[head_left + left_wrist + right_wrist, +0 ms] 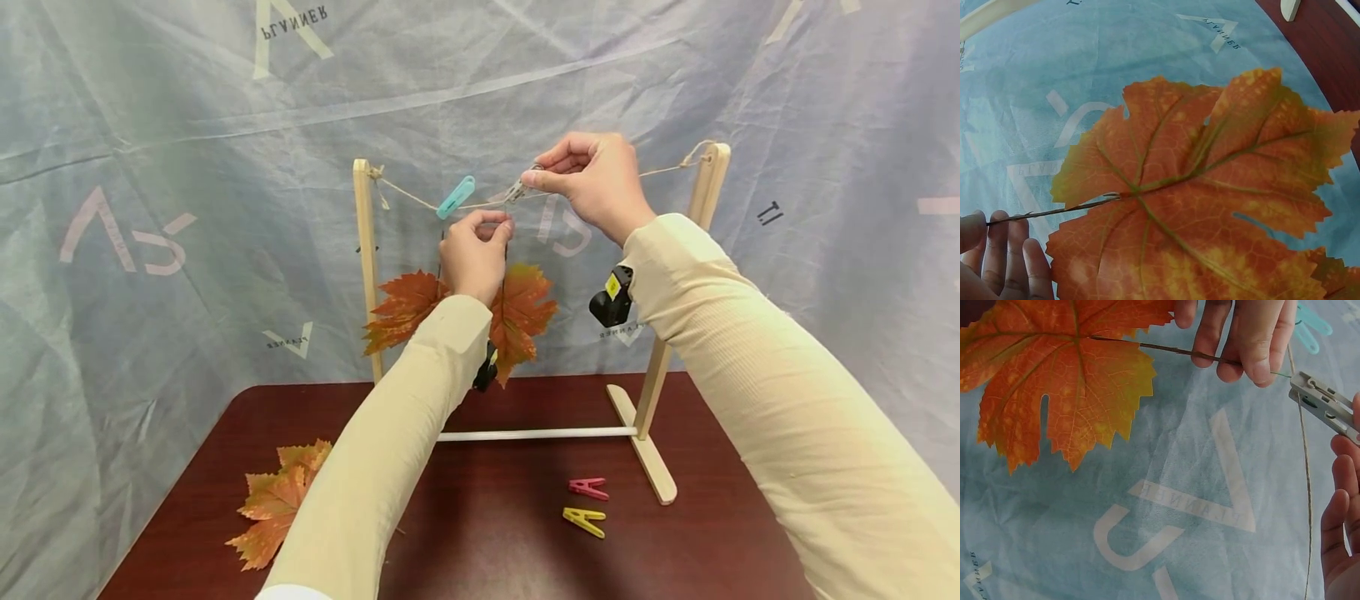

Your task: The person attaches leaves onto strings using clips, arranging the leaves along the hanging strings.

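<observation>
My left hand (474, 257) pinches the thin brown stem of an orange artificial maple leaf (522, 321) between thumb and fingers; the leaf hangs below, broad in the left wrist view (1191, 187). Up and to its right, my right hand (603, 179) pinches a grey clothespin (1321, 403) by its handle end. The clothespin's tip lies across the twine (1307, 500), and the stem's green wire end reaches that tip. Left of both hands, a teal clothespin (456, 198) sits on the twine, with another orange leaf (405, 308) hanging beneath it.
Twine spans two wooden posts (364, 225), joined low down by a white rod (540, 434). A wooden foot (647, 454) stands at right. On the dark red table (495, 517) lie a pink clothespin (588, 488), a yellow clothespin (584, 522) and more leaves (272, 506), partly behind my left sleeve.
</observation>
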A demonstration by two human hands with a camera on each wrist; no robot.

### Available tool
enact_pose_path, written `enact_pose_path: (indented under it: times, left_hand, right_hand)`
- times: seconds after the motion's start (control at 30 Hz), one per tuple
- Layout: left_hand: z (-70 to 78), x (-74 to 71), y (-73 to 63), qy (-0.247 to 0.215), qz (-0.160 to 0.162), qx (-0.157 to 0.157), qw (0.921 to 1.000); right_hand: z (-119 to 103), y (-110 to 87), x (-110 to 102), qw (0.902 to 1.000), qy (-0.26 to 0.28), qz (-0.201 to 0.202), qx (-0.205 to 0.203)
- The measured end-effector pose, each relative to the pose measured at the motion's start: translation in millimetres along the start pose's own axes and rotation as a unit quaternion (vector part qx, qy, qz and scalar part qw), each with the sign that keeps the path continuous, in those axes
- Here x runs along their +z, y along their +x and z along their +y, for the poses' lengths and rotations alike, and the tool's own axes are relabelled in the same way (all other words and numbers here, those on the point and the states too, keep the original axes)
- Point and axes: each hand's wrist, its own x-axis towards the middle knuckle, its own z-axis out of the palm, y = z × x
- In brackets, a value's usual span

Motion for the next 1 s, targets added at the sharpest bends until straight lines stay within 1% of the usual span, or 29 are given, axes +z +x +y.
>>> enact_pose_path:
  times: [0.3, 0.47, 0.77, 0.87, 1.0]
  left_hand:
    - [-1.0, 1.2, -0.4, -0.01, -0.001, -0.006, 0.9999]
    - [-3.2, 3.2, 0.4, -0.007, 0.004, -0.008, 0.9999]
    - [-4.5, 4.0, 0.8, -0.001, -0.001, -0.008, 1.0]
    - [-4.6, 3.5, 0.4, -0.002, -0.003, -0.008, 1.0]
    - [-5.9, 4.4, 0.1, 0.002, -0.002, -0.008, 1.0]
  right_hand:
    - [4.4, -0.3, 1.5, 0.9999, -0.013, -0.006, 0.002]
    - [9.1, -1.7, 1.7, 0.9997, -0.025, -0.004, 0.007]
    - [12.7, -2.1, 3.2, 0.9994, -0.031, -0.004, 0.013]
    - [12.5, -1.7, 4.7, 0.9989, -0.046, -0.006, 0.009]
    - [12.6, -2.6, 4.8, 0.9968, -0.079, -0.014, 0.006]
